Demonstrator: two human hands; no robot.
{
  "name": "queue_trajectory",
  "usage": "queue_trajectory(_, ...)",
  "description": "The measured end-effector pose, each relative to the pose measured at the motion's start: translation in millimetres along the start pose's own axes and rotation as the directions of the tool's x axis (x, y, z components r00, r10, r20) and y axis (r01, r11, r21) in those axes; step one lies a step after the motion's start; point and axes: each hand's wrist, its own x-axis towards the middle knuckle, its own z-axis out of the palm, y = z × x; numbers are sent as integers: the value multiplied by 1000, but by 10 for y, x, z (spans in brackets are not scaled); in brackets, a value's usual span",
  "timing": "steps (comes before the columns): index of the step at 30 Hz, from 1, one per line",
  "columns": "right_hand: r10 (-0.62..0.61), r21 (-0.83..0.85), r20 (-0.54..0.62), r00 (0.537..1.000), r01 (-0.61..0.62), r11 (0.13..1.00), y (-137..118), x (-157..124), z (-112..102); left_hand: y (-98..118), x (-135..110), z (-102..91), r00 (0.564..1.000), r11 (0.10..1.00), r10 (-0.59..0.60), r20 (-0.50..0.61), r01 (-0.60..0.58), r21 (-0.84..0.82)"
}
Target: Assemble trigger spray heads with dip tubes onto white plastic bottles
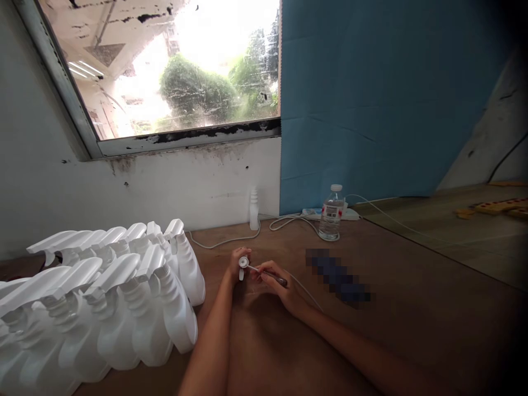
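My left hand (236, 263) is closed round a small white spray-nozzle part (243, 265), held just above the brown table (412, 308). My right hand (275, 281) pinches a thin dark pen-like tool (275, 279) with a metal tip that touches the white part. A thin white cord runs from the tool back along my right forearm. Both hands meet at the middle of the table.
Several white trigger spray bottles (124, 297) lie in rows at the left. A lone white bottle (254, 209) stands by the wall, beside a clear water bottle (332, 213) and a power strip (325, 213) with white cables. A window (173, 71) and blue sheet (383, 93) are behind.
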Motion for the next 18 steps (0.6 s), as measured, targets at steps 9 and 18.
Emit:
queue_trajectory(9, -4, -44, -38, 999, 2, 999, -3, -23, 8, -88, 71, 26, 998, 999, 30, -62, -28, 26)
queue_trajectory(18, -96, -218, -167, 981, 58, 974, -133, 20, -57, -197, 99, 35, 918, 955, 235, -319, -156, 254)
